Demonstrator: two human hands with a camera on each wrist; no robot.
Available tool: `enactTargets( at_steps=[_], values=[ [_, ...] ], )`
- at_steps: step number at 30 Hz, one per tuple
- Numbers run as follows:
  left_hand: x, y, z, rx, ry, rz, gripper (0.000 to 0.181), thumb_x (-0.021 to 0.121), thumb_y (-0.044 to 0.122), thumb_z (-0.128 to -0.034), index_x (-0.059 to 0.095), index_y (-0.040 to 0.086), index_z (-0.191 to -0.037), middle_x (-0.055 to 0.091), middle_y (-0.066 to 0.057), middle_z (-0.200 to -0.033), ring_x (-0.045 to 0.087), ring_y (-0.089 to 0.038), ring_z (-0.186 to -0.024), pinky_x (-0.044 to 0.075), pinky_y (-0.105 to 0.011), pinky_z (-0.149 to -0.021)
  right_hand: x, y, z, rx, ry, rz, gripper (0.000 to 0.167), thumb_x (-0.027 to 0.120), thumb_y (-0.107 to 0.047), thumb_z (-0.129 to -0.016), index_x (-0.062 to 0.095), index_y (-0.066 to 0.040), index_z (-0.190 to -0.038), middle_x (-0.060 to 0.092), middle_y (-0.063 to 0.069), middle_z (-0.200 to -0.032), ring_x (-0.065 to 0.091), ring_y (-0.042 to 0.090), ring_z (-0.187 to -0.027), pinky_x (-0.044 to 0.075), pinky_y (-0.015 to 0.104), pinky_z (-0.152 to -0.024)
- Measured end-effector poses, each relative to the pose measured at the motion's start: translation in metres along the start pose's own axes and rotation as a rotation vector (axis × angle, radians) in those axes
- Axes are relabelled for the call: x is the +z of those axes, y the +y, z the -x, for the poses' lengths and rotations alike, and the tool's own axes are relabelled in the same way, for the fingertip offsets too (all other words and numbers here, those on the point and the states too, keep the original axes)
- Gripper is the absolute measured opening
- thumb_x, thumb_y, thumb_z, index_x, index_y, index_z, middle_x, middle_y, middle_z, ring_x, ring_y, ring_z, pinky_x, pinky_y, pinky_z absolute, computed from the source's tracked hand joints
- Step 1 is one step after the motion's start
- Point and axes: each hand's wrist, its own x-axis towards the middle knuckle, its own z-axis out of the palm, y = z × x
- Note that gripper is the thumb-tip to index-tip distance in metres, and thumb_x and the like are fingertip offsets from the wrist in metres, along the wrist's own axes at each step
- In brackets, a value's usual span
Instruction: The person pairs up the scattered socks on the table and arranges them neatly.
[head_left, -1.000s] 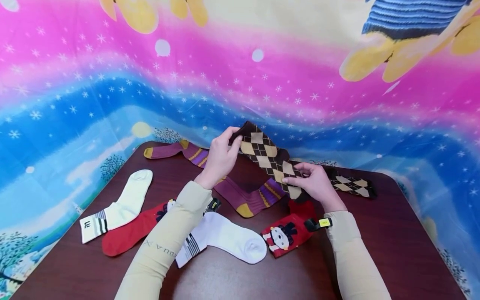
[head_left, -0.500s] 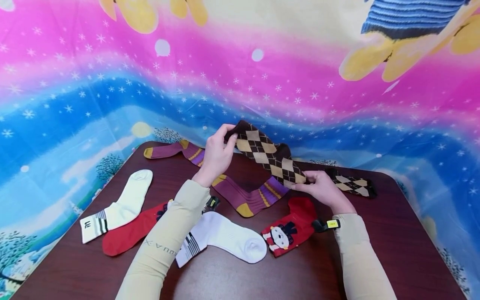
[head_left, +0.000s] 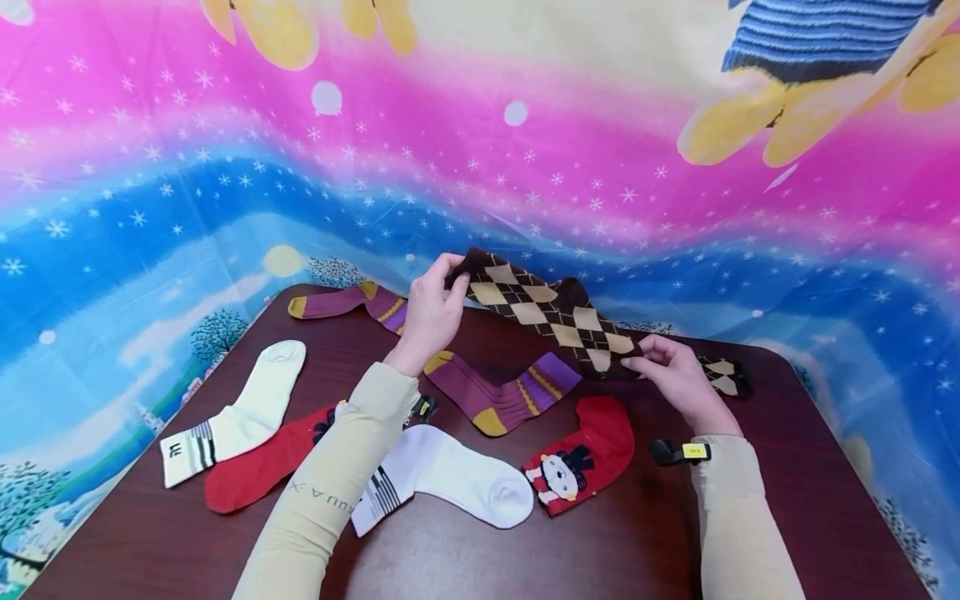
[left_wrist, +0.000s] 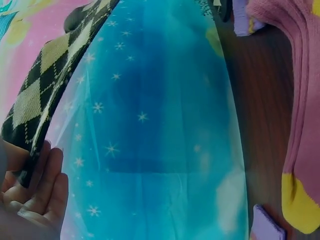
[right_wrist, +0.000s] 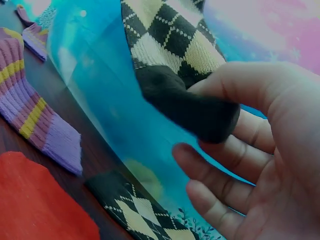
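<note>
A brown sock with tan argyle diamonds (head_left: 555,317) is stretched in the air between both hands, above the table's back edge. My left hand (head_left: 433,308) pinches its dark end at upper left; the left wrist view shows thumb and fingers on that edge (left_wrist: 31,160). My right hand (head_left: 678,379) pinches the other end, lower at right. In the right wrist view, the dark toe (right_wrist: 195,107) is between thumb and index finger. A second argyle sock (head_left: 726,377) lies behind the right hand. Below the held sock lies a purple sock with yellow toe (head_left: 487,396).
Another purple sock (head_left: 337,302) lies at the back left. White socks (head_left: 262,400) (head_left: 465,475) and red socks (head_left: 255,471) (head_left: 600,450) are spread over the dark wooden table (head_left: 465,567). A printed cloth (head_left: 450,167) hangs behind the table's back edge.
My right hand has moved right, drawing the argyle sock from steeply slanted to flatter and more stretched. My left hand has shifted slightly left, still pinching its end. The other socks stay in place.
</note>
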Motion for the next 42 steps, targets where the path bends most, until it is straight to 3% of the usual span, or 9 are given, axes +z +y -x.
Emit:
enactTargets(
  at_steps=[6, 15, 21, 26, 30, 34, 42],
  values=[
    [0.006, -0.004, 0.004, -0.011, -0.043, -0.002, 0.017, 0.057, 0.010, -0.1051, 0.065, 0.004, -0.119, 0.069, -0.009, -0.105, 0.067, -0.021, -0.082, 0.054, -0.034, -0.067, -0.008, 0.003, 0.003, 0.016, 0.075, -0.045, 0.026, 0.076, -0.023, -0.095, 0.060, -0.003, -0.101, 0.070, 0.001, -0.080, 0.066, 0.025, -0.082, 0.053, 0.031, -0.077],
    [0.017, -0.009, 0.014, -0.059, -0.126, -0.073, 0.028, 0.061, 0.013, -0.1030, 0.062, 0.005, -0.130, 0.069, -0.013, -0.109, 0.064, -0.024, -0.098, 0.049, -0.041, -0.077, -0.023, 0.005, 0.004, -0.030, 0.136, -0.195, 0.015, 0.070, -0.004, -0.096, 0.056, -0.001, -0.101, 0.075, -0.007, -0.088, 0.071, 0.012, -0.072, 0.056, 0.025, -0.072],
    [0.030, -0.011, 0.022, -0.079, -0.167, -0.055, 0.035, 0.065, 0.008, -0.0998, 0.054, 0.006, -0.132, 0.066, -0.011, -0.105, 0.066, -0.024, -0.091, 0.053, -0.039, -0.081, -0.035, 0.006, 0.004, -0.052, 0.211, -0.302, 0.010, 0.068, 0.003, -0.094, 0.060, 0.000, -0.100, 0.075, -0.006, -0.088, 0.069, 0.009, -0.070, 0.056, 0.022, -0.065],
    [0.040, -0.010, 0.026, -0.041, -0.207, -0.031, 0.040, 0.067, -0.002, -0.0957, 0.045, 0.009, -0.127, 0.059, -0.011, -0.109, 0.066, -0.024, -0.089, 0.053, -0.036, -0.081, -0.040, 0.008, 0.004, -0.033, 0.276, -0.295, 0.009, 0.067, 0.003, -0.094, 0.062, 0.001, -0.101, 0.075, -0.008, -0.086, 0.069, 0.006, -0.073, 0.054, 0.019, -0.064],
    [0.043, -0.009, 0.027, 0.015, -0.256, -0.050, 0.032, 0.065, -0.006, -0.0954, 0.056, 0.010, -0.122, 0.058, -0.009, -0.112, 0.062, -0.021, -0.090, 0.051, -0.032, -0.082, -0.043, 0.011, 0.004, -0.009, 0.300, -0.282, 0.008, 0.067, 0.002, -0.095, 0.062, 0.000, -0.101, 0.074, -0.009, -0.086, 0.068, 0.005, -0.072, 0.053, 0.018, -0.064],
    [0.045, -0.008, 0.029, 0.020, -0.305, -0.089, 0.030, 0.062, -0.004, -0.0977, 0.069, 0.012, -0.123, 0.057, -0.005, -0.115, 0.055, -0.017, -0.087, 0.048, -0.031, -0.077, -0.046, 0.014, 0.006, 0.006, 0.313, -0.287, 0.009, 0.068, 0.002, -0.095, 0.063, -0.001, -0.101, 0.074, -0.010, -0.085, 0.067, 0.006, -0.070, 0.053, 0.018, -0.063],
    [0.057, -0.006, 0.035, 0.033, -0.339, -0.157, 0.037, 0.061, -0.001, -0.0992, 0.068, 0.011, -0.134, 0.056, -0.004, -0.119, 0.053, -0.014, -0.082, 0.045, -0.030, -0.073, -0.055, 0.016, 0.011, 0.031, 0.341, -0.278, 0.009, 0.068, -0.002, -0.096, 0.064, -0.004, -0.103, 0.074, -0.010, -0.087, 0.066, 0.008, -0.066, 0.053, 0.019, -0.064]
  ],
)
